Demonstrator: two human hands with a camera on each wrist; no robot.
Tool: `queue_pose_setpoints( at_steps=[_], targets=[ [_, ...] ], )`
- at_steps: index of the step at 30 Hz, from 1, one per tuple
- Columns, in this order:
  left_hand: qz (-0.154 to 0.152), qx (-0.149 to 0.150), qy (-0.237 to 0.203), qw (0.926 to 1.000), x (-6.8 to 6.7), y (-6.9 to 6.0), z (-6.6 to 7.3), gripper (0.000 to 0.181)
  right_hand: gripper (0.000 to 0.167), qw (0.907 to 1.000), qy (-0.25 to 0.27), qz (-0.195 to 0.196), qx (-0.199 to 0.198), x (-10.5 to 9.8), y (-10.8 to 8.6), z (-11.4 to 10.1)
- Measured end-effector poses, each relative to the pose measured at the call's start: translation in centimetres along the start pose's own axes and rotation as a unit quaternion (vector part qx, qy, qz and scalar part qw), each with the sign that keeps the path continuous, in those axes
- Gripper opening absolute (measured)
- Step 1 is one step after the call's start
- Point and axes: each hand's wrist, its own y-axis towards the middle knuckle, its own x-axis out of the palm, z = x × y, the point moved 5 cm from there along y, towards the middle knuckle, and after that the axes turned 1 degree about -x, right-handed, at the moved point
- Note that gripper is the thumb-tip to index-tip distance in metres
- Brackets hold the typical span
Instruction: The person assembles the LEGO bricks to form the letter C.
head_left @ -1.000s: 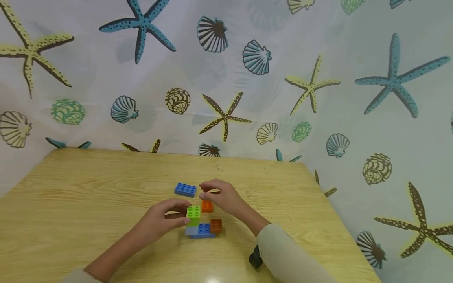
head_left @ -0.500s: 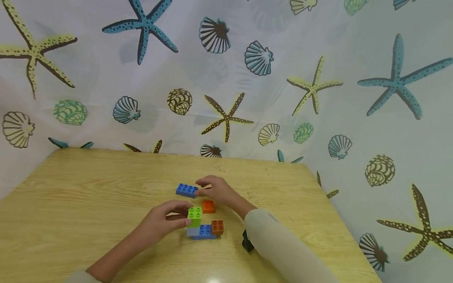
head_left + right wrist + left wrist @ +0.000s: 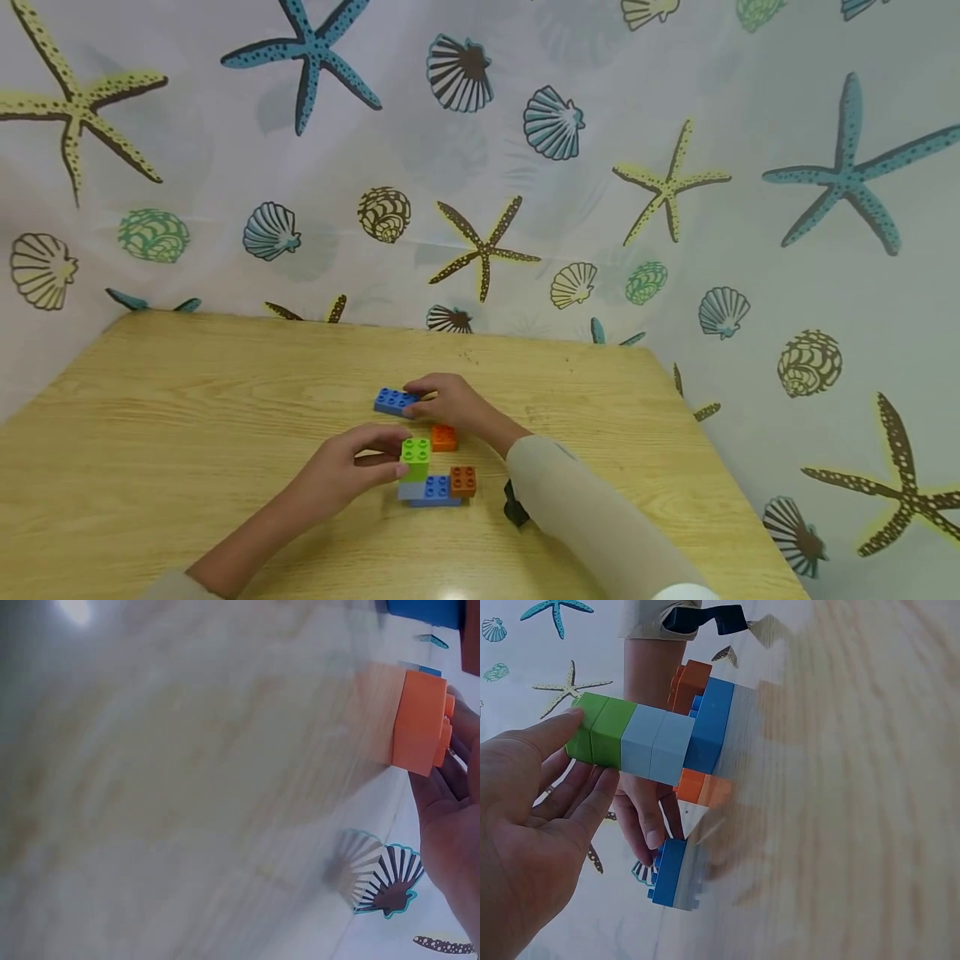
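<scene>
My left hand pinches the green bricks between thumb and fingers. They top a stack with light blue bricks beneath them, on one end of a long blue brick. A dark orange brick sits on that base's other end. Farther back, my right hand holds the right end of a loose eight-stud blue brick lying on the table. Between this brick and the stack lies a bright orange brick; in the right wrist view it hides most of the right fingertips.
The wooden table meets a white curtain printed with shells and starfish at its back and right side. A black device hangs under the right sleeve, to the right of the stack.
My right hand has moved left and taken hold of the loose blue brick's right end. My left hand keeps its grip on the green bricks. The view has shifted slightly.
</scene>
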Motion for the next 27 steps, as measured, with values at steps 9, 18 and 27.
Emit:
queue_pose_setpoints(
  at_steps=[9, 18, 27],
  targets=[
    [0.000, 0.000, -0.004, 1.0000, 0.0, 0.0, 0.4, 0.053, 0.047, 0.9995, -0.029, -0.001, -0.015, 0.2, 0.6, -0.2],
    [0.001, 0.001, 0.001, 1.0000, 0.1, 0.2, 0.1, 0.051, 0.036, 0.9993, -0.016, 0.003, -0.034, -0.2, -0.7, -0.5],
    [0.003, -0.001, 0.001, 1.0000, 0.1, 0.1, -0.1, 0.053, 0.037, 0.9993, -0.011, 0.010, -0.034, -0.9, -2.0, -0.3]
  ],
)
